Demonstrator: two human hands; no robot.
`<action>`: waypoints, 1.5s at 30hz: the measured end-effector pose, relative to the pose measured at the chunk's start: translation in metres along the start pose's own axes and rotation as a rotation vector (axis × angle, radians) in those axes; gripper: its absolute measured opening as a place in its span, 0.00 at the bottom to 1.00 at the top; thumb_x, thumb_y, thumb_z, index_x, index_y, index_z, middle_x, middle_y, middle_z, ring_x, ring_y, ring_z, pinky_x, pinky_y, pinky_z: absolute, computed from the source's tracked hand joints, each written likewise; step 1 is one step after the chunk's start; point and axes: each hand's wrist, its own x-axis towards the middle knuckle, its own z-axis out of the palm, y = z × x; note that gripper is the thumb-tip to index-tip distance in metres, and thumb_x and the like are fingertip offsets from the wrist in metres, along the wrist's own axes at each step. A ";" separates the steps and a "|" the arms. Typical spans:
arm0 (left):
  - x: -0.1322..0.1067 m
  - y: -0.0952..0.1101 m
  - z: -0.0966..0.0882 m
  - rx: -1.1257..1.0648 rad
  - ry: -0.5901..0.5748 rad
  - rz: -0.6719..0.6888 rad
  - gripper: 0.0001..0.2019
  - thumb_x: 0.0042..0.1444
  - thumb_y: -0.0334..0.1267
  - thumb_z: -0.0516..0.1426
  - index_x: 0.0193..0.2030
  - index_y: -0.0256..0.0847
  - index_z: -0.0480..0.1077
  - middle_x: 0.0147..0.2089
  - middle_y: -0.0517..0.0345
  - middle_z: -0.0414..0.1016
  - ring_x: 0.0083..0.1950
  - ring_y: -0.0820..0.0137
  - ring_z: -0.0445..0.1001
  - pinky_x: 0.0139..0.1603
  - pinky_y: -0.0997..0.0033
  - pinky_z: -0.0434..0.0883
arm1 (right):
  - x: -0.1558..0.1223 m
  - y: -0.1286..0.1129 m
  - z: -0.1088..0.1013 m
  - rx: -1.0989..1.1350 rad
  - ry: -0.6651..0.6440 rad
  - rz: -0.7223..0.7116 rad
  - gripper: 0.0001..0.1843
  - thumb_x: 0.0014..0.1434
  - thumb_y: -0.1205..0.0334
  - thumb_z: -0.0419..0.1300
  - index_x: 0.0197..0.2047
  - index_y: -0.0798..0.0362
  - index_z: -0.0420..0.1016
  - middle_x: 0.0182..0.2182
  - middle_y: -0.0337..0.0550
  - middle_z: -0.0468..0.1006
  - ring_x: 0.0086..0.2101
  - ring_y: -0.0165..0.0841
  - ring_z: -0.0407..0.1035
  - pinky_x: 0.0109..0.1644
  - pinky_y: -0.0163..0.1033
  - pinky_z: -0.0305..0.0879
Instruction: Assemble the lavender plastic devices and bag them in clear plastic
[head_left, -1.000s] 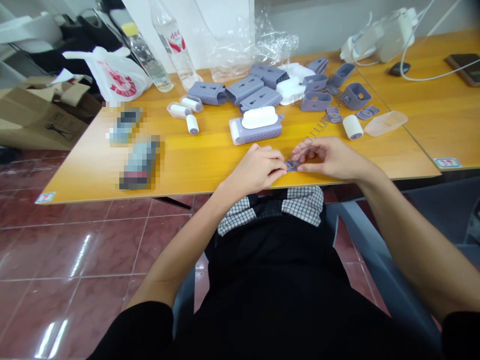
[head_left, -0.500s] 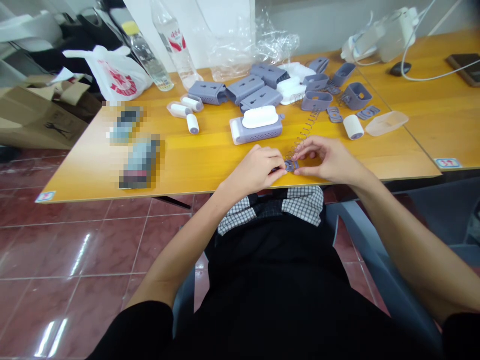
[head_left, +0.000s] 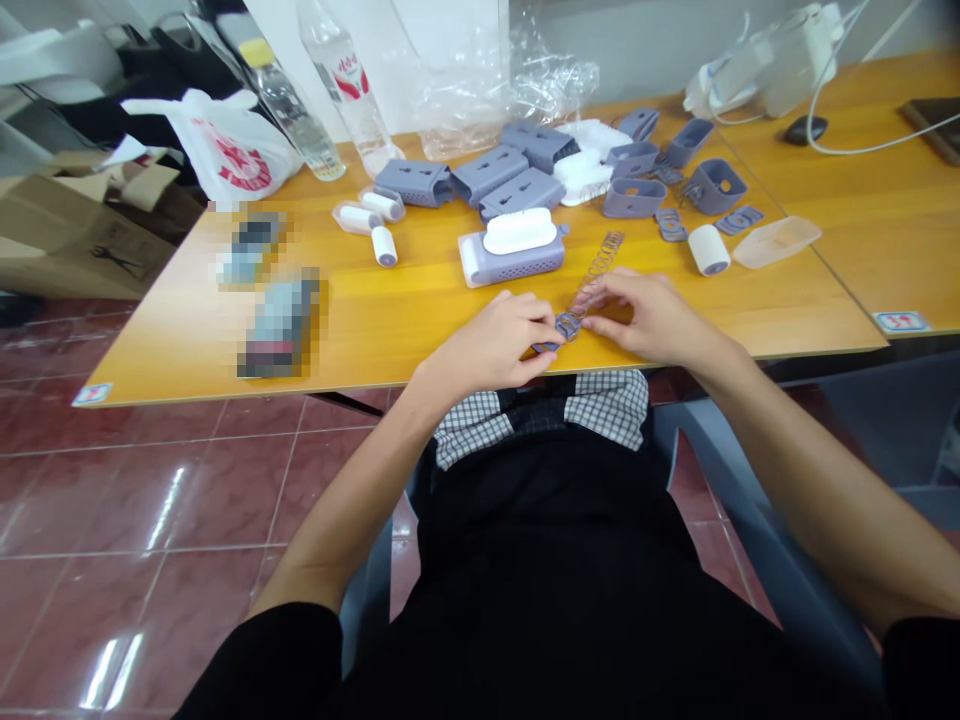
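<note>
At front edge of wooden table [head_left: 375, 335], left hand [head_left: 491, 345] and right hand [head_left: 656, 320] hold lilac plastic plate [head_left: 568, 326], fingers clamped on it; coil spring [head_left: 596, 272] extends from plate.

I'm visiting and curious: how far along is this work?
Done: one grey perforated case looks assembled, with a white lid. In hand: the left hand and right hand hold a small grey plate on a coil spring. Remaining: loose grey casings and white rollers lie apart.
</note>
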 end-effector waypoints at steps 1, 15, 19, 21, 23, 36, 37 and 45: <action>0.000 0.000 0.000 -0.008 -0.004 0.000 0.11 0.70 0.37 0.59 0.50 0.42 0.83 0.48 0.50 0.81 0.52 0.59 0.77 0.59 0.55 0.70 | 0.000 0.000 0.000 -0.012 -0.003 -0.009 0.10 0.65 0.55 0.68 0.48 0.44 0.84 0.45 0.47 0.87 0.43 0.48 0.82 0.55 0.60 0.79; -0.002 -0.011 0.007 -0.218 0.095 0.002 0.09 0.68 0.38 0.63 0.51 0.40 0.81 0.55 0.46 0.77 0.56 0.58 0.78 0.61 0.54 0.77 | 0.006 -0.006 -0.002 -0.087 -0.138 -0.109 0.32 0.61 0.47 0.72 0.67 0.43 0.80 0.54 0.50 0.87 0.56 0.58 0.74 0.63 0.69 0.69; -0.002 -0.009 0.006 -0.253 0.130 -0.011 0.08 0.68 0.40 0.62 0.49 0.41 0.80 0.54 0.48 0.78 0.55 0.60 0.80 0.60 0.56 0.77 | 0.008 -0.007 -0.002 -0.063 -0.152 -0.099 0.33 0.64 0.49 0.70 0.71 0.44 0.77 0.54 0.50 0.87 0.54 0.56 0.75 0.62 0.67 0.70; -0.002 -0.009 0.005 -0.264 0.135 -0.031 0.07 0.68 0.40 0.62 0.48 0.41 0.79 0.52 0.49 0.79 0.52 0.61 0.81 0.57 0.57 0.78 | 0.007 -0.007 -0.002 -0.063 -0.145 -0.103 0.32 0.65 0.49 0.69 0.71 0.44 0.77 0.53 0.49 0.87 0.52 0.55 0.76 0.61 0.65 0.70; -0.002 -0.010 0.004 -0.263 0.145 -0.038 0.06 0.68 0.38 0.62 0.46 0.40 0.79 0.50 0.50 0.80 0.49 0.62 0.81 0.55 0.58 0.78 | 0.006 -0.007 -0.002 -0.068 -0.145 -0.108 0.32 0.66 0.50 0.68 0.71 0.44 0.76 0.51 0.49 0.88 0.50 0.53 0.77 0.60 0.64 0.71; -0.003 -0.014 0.006 -0.203 0.190 -0.015 0.10 0.73 0.34 0.56 0.46 0.40 0.81 0.49 0.49 0.82 0.47 0.65 0.82 0.54 0.60 0.79 | 0.003 -0.004 -0.003 0.014 -0.099 -0.056 0.37 0.60 0.52 0.73 0.71 0.42 0.74 0.49 0.45 0.89 0.48 0.49 0.81 0.62 0.63 0.74; -0.003 -0.014 0.006 -0.206 0.190 -0.009 0.10 0.73 0.34 0.57 0.46 0.41 0.81 0.49 0.49 0.83 0.48 0.65 0.82 0.54 0.60 0.79 | 0.003 -0.004 -0.003 0.013 -0.100 -0.051 0.37 0.60 0.52 0.73 0.71 0.42 0.75 0.49 0.45 0.89 0.48 0.49 0.81 0.62 0.63 0.74; -0.003 -0.016 0.007 -0.193 0.179 0.000 0.11 0.73 0.34 0.57 0.46 0.41 0.82 0.49 0.49 0.84 0.49 0.65 0.83 0.55 0.61 0.79 | 0.003 -0.004 -0.003 0.041 -0.084 -0.052 0.35 0.59 0.53 0.73 0.69 0.44 0.77 0.48 0.46 0.89 0.46 0.49 0.81 0.60 0.61 0.76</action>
